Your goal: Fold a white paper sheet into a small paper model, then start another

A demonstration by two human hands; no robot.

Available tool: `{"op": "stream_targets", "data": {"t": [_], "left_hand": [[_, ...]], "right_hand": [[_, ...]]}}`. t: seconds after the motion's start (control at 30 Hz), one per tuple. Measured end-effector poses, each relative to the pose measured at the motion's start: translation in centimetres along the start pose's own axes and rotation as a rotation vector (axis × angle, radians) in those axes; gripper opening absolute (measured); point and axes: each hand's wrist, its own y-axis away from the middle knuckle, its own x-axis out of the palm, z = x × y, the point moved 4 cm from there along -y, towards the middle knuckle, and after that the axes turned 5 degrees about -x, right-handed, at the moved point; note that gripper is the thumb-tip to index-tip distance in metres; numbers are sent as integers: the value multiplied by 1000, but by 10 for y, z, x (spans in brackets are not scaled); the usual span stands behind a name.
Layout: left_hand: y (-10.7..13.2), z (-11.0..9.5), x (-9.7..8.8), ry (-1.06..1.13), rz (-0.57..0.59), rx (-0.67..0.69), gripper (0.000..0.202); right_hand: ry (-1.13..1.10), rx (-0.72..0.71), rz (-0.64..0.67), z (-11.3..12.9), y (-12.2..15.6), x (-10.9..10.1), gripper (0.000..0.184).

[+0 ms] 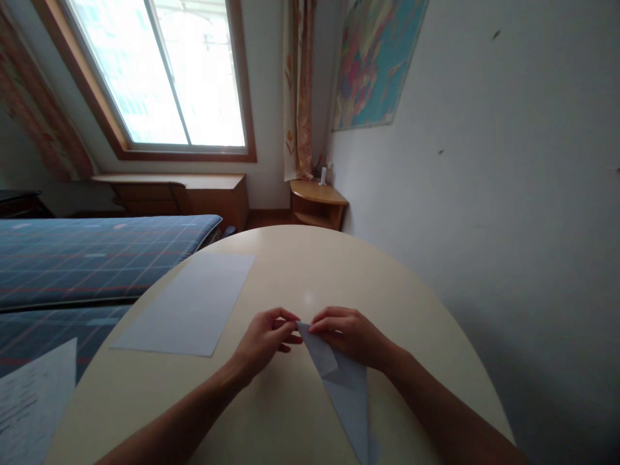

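A folded sheet of pale paper (349,394), shaped into a long pointed wedge, lies on the round cream table (310,271) with its tip pointing away from me. My left hand (265,342) pinches the tip from the left, fingers curled together. From the right, my right hand (347,334) presses on the same tip with closed fingers, partly covering the fold. The two hands almost touch at the point of the paper.
A flat unfolded sheet of paper (191,303) lies on the table's left part. Another printed sheet (29,400) rests at the lower left. A bed with a blue plaid cover (87,252) stands left of the table. A white wall runs close on the right.
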Motion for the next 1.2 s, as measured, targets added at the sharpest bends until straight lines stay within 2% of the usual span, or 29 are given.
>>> {"op": "stream_targets", "data": {"t": [0.17,0.33,0.47,0.6,0.7,0.83,1.0,1.2], "left_hand": [[2,-3,1,-15,26,25,39],[-2,3,1,-111,20,75,36],[-5,4,3,-127,11,86,35],[-2,0,6,-146,0,90,34],[1,-2,9,-158,4,99,31],[2,-1,13,-170,26,113,29],[4,0,15,-235,57,96,31],[9,-7,14,-328,45,155,27]], "right_hand": [[22,-18,-17,2,-1,-2,15],[23,-32,3,5,0,0,14],[23,87,-7,4,1,-2,11],[61,214,21,4,2,-4,18],[82,278,41,6,1,-3,16],[17,316,70,6,0,0,15],[-23,297,62,7,-1,1,15],[-111,361,73,7,-1,2,14]]}}
